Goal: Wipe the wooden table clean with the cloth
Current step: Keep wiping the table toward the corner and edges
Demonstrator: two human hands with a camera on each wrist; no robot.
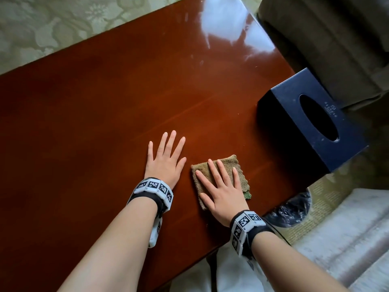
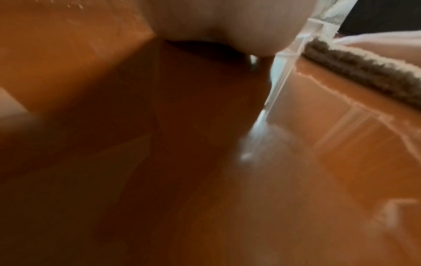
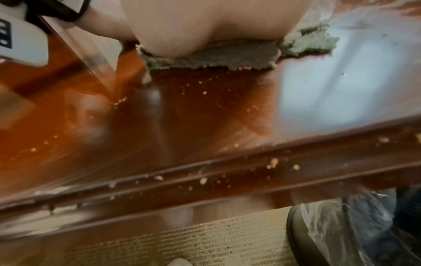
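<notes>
Dark tissue box [image 1: 311,121] stands on table [image 1: 105,98] near cloth [image 1: 228,165].

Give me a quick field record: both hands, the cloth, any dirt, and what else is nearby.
left hand: flat on the table, fingers spread, holding nothing
right hand: flat on the cloth, pressing it down
cloth: folded, brownish, near the table's front edge
crumbs: scattered between cloth and front edge, some on the edge moulding
tissue box: dark, at the table's right end
bin: lined, on the floor below
</notes>
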